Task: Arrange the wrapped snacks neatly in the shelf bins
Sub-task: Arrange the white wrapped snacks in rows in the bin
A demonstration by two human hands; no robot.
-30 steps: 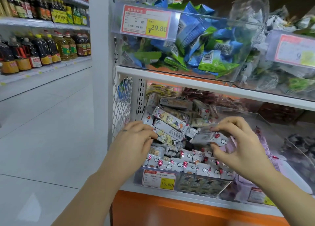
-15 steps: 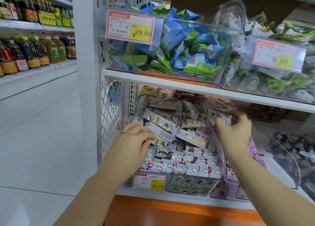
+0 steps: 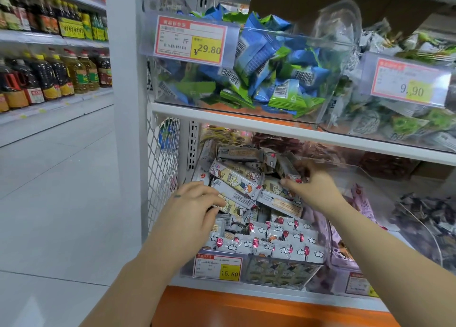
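Note:
A clear shelf bin [image 3: 323, 230] on the lower shelf holds several white wrapped snack bars [image 3: 237, 181] with cartoon prints; a neat row with red marks lines its front [image 3: 276, 247]. My left hand [image 3: 195, 205] rests on the left side of the pile, fingers curled over a bar's end. My right hand [image 3: 313, 186] reaches deeper into the bin at the right and pinches a wrapped snack bar [image 3: 287, 170] between thumb and fingers.
A price tag reading 15.80 [image 3: 218, 267] hangs on the bin front. Above, a clear bin of blue and green packets [image 3: 266, 67] sits on the upper shelf. More bins stand to the right [image 3: 419, 218]. A mesh side panel [image 3: 162, 166] bounds the left; oil bottles [image 3: 49, 77] line the aisle.
My right hand carried a snack bar from the front of the pile up and back into the bin. The left hand stayed on the pile's left side. The view moved closer.

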